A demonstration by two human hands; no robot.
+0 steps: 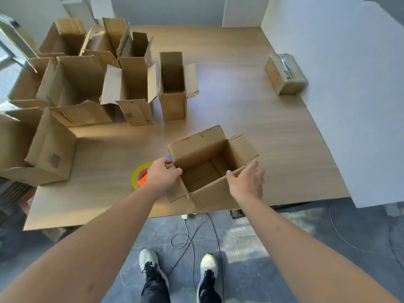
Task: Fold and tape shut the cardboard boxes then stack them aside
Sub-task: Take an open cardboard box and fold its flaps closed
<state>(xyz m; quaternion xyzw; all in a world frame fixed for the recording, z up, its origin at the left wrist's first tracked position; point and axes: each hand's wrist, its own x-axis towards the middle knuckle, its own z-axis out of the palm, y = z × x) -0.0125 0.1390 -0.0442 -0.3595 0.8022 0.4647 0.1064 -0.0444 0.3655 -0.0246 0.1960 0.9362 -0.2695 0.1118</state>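
An open cardboard box (pixel 209 193) stands near the table's front edge with its top flaps up or spread outward. My left hand (pixel 162 177) grips the box's left flap at the near left corner. My right hand (pixel 248 180) rests with relaxed fingers against the near right flap, thumb over its edge. A yellow tape roll (pixel 136 174) with an orange and blue dispenser lies on the table just left of the box, partly hidden behind my left hand. A taped-shut box (pixel 284 73) sits at the far right by the wall.
Several open, untaped boxes (pixel 129 84) crowd the table's left and back left, one tall narrow box (pixel 172 88) nearer the middle. A white wall borders the wooden table (pixel 251 114) on the right. Cables (pixel 190 235) trail on the floor by my feet.
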